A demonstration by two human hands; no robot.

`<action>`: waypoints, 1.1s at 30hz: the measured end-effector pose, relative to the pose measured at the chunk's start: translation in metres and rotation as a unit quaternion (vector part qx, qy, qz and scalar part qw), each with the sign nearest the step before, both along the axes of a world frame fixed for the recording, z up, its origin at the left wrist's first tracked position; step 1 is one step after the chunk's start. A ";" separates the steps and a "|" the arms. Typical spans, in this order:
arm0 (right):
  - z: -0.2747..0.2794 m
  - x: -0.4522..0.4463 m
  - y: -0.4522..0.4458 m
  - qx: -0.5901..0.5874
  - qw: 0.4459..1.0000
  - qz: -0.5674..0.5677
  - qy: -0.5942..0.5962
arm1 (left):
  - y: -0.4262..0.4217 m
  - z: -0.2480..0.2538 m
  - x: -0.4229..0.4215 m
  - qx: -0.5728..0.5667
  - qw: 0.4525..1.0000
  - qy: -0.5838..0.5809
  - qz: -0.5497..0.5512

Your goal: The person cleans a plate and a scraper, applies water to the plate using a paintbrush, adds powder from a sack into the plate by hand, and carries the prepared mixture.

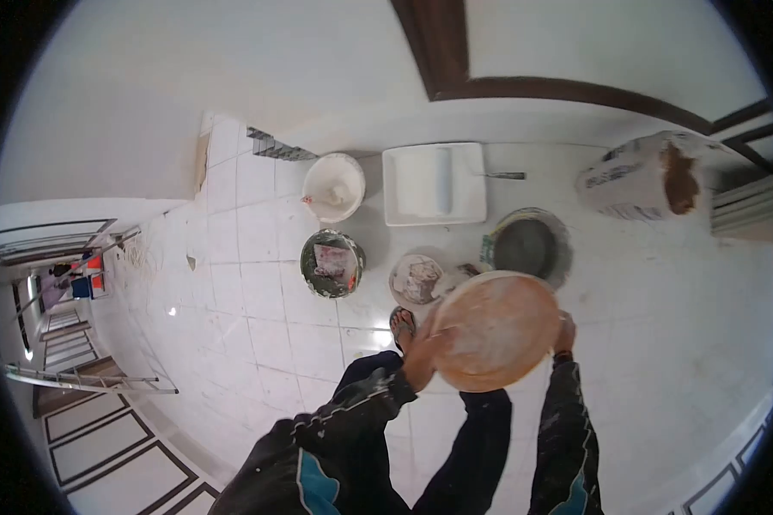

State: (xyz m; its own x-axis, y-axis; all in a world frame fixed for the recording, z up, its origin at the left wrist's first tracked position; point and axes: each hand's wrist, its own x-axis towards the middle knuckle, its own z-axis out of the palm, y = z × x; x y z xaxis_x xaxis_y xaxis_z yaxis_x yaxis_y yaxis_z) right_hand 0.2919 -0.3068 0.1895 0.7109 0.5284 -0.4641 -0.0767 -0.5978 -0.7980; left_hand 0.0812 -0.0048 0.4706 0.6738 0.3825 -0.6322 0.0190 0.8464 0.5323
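Between my two hands is a round orange basin smeared with white. Whether its inside or its underside faces me, I cannot tell. My left hand is closed on its left edge, the fingers partly hidden. On the opposite edge my right hand grips the rim. Just beyond the basin, a dark grey bucket stands on the floor. A white-crusted round container with a crumpled, stained thing in it sits to the left, close to my foot.
Near the wall, a white paint tray holds a paint roller. Left of it are a white bucket and a dark, splattered bucket. An open paper sack stands at right. A ladder lies far left on the tiled floor.
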 end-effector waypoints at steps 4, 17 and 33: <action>0.108 -0.074 -0.041 0.024 0.988 -0.049 0.145 | -0.034 0.073 -0.048 -0.051 0.996 0.049 0.060; 0.288 -0.136 -0.146 -0.046 0.960 -0.221 0.164 | -0.121 0.116 -0.004 0.512 0.817 0.161 -0.212; 0.274 0.387 0.050 0.020 0.963 0.027 -0.268 | -0.157 0.043 0.262 0.287 0.942 0.169 0.037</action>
